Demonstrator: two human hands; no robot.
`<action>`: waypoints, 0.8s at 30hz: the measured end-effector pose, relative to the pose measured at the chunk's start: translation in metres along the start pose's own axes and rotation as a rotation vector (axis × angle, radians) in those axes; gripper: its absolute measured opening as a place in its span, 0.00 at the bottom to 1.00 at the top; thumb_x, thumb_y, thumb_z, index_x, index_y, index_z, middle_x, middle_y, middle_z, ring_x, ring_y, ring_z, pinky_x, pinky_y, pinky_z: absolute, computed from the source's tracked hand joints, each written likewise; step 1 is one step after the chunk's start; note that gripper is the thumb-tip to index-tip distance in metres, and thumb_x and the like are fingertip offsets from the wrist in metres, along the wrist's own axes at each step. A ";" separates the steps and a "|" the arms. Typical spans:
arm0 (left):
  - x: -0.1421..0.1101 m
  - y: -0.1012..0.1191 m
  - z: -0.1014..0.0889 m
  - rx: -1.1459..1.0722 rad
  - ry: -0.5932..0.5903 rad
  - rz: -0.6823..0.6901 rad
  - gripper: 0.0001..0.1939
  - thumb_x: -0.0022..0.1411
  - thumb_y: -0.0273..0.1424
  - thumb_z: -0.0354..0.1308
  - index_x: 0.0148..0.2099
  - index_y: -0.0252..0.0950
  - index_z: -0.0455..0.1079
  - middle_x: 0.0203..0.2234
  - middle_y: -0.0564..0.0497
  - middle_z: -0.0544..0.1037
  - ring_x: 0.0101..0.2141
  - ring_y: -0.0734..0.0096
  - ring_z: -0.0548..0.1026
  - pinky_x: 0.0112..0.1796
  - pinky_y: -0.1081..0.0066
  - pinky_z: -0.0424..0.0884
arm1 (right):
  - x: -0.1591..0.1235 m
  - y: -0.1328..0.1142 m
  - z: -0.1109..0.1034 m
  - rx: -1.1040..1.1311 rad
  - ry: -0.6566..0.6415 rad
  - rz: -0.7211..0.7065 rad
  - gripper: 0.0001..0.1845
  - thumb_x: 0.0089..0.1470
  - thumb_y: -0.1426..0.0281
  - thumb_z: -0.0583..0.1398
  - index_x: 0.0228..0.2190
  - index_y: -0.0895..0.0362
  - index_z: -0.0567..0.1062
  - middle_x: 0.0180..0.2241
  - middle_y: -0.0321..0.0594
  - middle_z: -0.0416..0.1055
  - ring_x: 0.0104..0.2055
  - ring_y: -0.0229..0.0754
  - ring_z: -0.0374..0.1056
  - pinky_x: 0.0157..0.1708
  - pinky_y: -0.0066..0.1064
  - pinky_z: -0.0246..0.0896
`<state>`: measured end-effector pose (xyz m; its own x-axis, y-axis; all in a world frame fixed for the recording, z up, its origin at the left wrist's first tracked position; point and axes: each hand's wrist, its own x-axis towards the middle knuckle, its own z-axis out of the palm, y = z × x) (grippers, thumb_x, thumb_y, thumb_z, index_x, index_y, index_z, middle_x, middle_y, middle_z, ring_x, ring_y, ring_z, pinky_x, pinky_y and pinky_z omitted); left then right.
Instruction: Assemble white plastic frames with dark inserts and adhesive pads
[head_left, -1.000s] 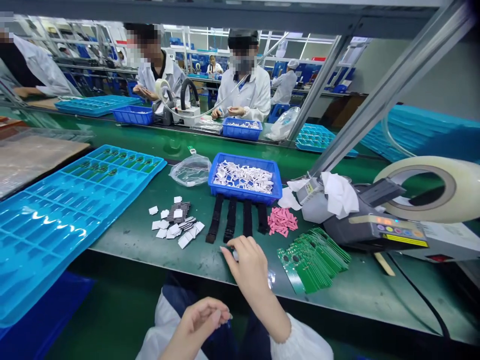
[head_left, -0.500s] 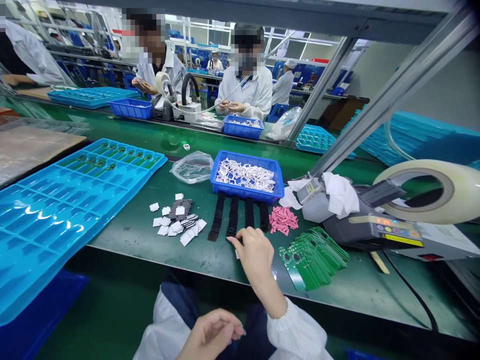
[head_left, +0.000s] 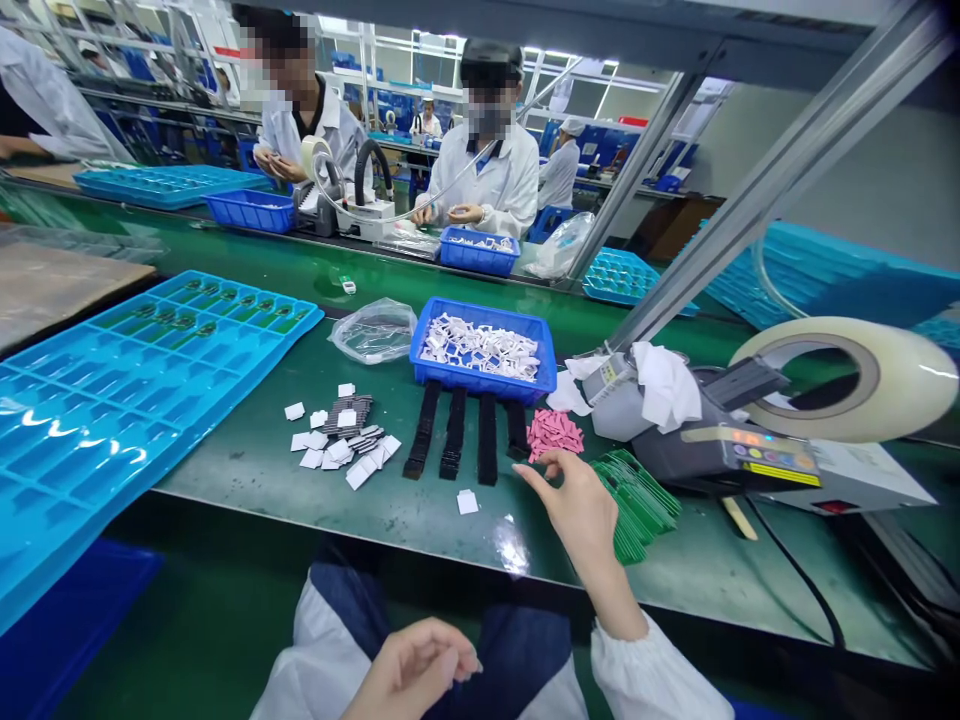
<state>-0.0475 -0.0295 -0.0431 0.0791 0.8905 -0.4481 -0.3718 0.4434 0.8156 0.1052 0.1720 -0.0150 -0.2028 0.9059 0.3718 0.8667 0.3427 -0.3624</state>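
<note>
Two hands — the left (head_left: pixel 412 665) raised, the right (head_left: pixel 581 510) by four black strips (head_left: pixel 457 432).

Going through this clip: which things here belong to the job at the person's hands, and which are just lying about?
With the hands:
right hand, open over the bench, nearest the pink slips, black strips, a white square and green circuit boards
left hand, raised above the lap

Lying about, seemingly:
blue plastic tray
clear plastic bag
tape roll

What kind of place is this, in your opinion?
Probably an electronics assembly factory: green circuit boards lie on a long green workbench, blue compartment trays lie beside them, and workers in white coats sit along the line.
</note>
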 end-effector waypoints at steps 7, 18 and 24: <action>0.002 0.000 0.003 0.068 -0.016 -0.031 0.21 0.52 0.49 0.59 0.34 0.35 0.75 0.31 0.47 0.80 0.34 0.68 0.75 0.41 0.67 0.67 | 0.016 0.007 0.019 0.045 -0.066 0.001 0.30 0.53 0.43 0.50 0.21 0.55 0.70 0.24 0.39 0.70 0.30 0.43 0.66 0.23 0.29 0.49; 0.003 0.001 0.012 0.093 -0.043 -0.033 0.21 0.53 0.49 0.59 0.33 0.35 0.75 0.30 0.47 0.80 0.33 0.69 0.74 0.38 0.69 0.67 | 0.021 0.011 0.017 0.107 -0.075 0.022 0.21 0.51 0.50 0.59 0.23 0.55 0.72 0.25 0.37 0.72 0.30 0.42 0.68 0.24 0.28 0.51; 0.002 0.000 0.016 0.101 -0.049 -0.044 0.20 0.53 0.49 0.58 0.33 0.36 0.75 0.30 0.47 0.80 0.33 0.70 0.74 0.39 0.69 0.67 | 0.021 0.014 0.012 0.175 -0.082 -0.007 0.19 0.57 0.55 0.56 0.27 0.55 0.76 0.27 0.38 0.74 0.32 0.42 0.68 0.28 0.30 0.56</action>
<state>-0.0328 -0.0261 -0.0379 0.1398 0.8728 -0.4676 -0.2722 0.4879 0.8294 0.1075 0.1988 -0.0224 -0.2517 0.9181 0.3063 0.7738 0.3810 -0.5060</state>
